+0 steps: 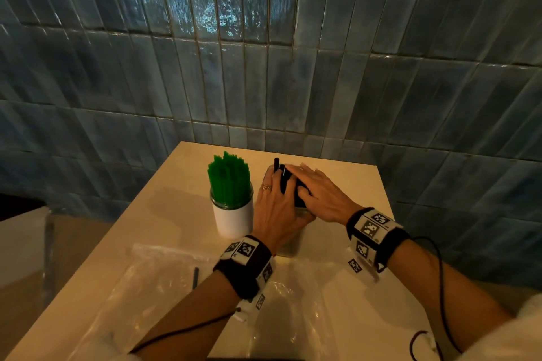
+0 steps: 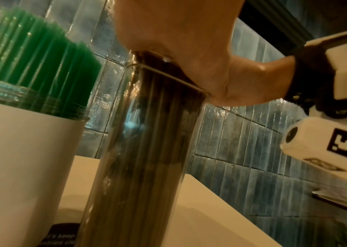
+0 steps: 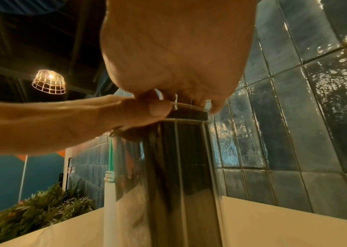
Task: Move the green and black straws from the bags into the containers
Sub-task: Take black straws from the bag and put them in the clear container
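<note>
A tall clear container point(image 1: 289, 244) stands mid-table, packed with black straws point(image 1: 285, 182) that rise above its rim. My left hand point(image 1: 272, 208) wraps the bundle at the mouth: fingers up its left side, thumb on the near rim point(image 3: 157, 109). My right hand point(image 1: 319, 193) lies flat across the straw tops with fingers straight, its heel on the rim point(image 2: 221, 90). The dark straws show through the container wall point(image 2: 142, 150) point(image 3: 178, 167). To the left, green straws point(image 1: 228, 179) point(image 2: 37, 55) stand upright in a white-labelled jar point(image 1: 233, 220).
Two crumpled clear plastic bags point(image 1: 158, 287) point(image 1: 293, 319) lie flat on the near part of the cream table point(image 1: 346, 182). One loose black straw point(image 1: 195, 274) lies on the left bag. A blue tiled wall closes off the back; the table's left edge drops off.
</note>
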Available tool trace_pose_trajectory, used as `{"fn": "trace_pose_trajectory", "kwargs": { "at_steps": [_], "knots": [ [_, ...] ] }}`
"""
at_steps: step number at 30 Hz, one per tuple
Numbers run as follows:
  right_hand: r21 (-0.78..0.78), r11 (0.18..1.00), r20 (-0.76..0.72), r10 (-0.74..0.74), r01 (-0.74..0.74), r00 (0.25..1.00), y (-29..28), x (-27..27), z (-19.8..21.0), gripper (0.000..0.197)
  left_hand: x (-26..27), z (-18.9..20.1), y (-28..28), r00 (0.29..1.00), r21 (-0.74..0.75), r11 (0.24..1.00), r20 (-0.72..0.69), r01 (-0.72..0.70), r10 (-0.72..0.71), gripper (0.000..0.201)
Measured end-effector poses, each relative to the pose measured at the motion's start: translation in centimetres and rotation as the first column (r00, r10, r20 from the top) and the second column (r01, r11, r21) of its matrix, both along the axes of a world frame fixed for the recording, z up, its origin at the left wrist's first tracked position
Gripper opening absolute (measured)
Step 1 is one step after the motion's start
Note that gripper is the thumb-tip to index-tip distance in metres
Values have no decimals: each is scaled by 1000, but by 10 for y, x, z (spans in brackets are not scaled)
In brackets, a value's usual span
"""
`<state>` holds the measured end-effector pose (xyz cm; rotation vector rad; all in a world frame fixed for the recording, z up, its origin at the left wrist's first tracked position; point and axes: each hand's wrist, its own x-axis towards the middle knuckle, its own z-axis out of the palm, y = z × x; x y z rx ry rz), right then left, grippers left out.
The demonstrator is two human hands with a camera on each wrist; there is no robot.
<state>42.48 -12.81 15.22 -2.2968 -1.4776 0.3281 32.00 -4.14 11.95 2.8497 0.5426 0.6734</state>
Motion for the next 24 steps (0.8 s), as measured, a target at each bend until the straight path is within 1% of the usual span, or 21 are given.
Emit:
{"fn": "trace_pose_trajectory", "kwargs": {
  "at_steps": [2,4,7,9,13,15,16,17,18,19,20,21,22,23,24],
  "knots": [
    [17,1000,4,-21,21,1000,0,0,-4,50,2,2,0,1000,-84,996,-11,11,-12,86],
    [20,999,1,-39,38,999,-1,1,-6,51,6,6,2,997,-127,992,-76,26,-35,91],
    [17,998,-8,-53,53,999,-1,4,-6,53,11,15,9,980,-89,996,-195,32,-49,94],
    [21,998,-22,-64,65,998,-1,6,-6,55,13,19,13,968,-57,998,-250,20,-34,91],
    [30,998,-48,-47,48,998,-2,7,-8,57,12,16,16,976,4,1000,-217,24,-22,89],
    [93,994,-45,-46,50,998,-5,7,-11,58,9,11,17,976,-8,1000,-220,8,-9,93],
    [170,983,-49,-70,77,996,-9,5,-13,58,5,9,18,974,-19,1000,-225,6,-10,97],
    [267,954,-74,-119,135,990,-14,3,-16,57,1,7,18,977,-31,999,-214,16,-22,101],
    [372,902,-133,-181,219,974,-22,-1,-18,55,-5,5,18,982,-35,999,-183,37,-42,103],
    [456,830,-227,-242,322,943,-32,-5,-24,53,-14,3,18,988,-33,997,-137,65,-69,103],
    [505,752,-332,-283,423,900,-45,-10,-32,50,-25,0,17,991,-35,995,-87,94,-97,99],
    [510,690,-429,-313,513,847,-59,-16,-43,46,-39,-5,14,991,-47,991,-34,124,-126,94],
    [470,666,-503,-337,579,796,-73,-23,-56,40,-56,-12,9,988,-58,986,25,155,-154,87],
    [389,683,-550,-366,619,750,-88,-31,-72,33,-74,-23,2,981,-66,981,77,185,-179,78],
    [278,724,-593,-388,632,705,-101,-41,-88,27,-93,-33,-6,973,-78,973,99,216,-208,67]
  ]
}}
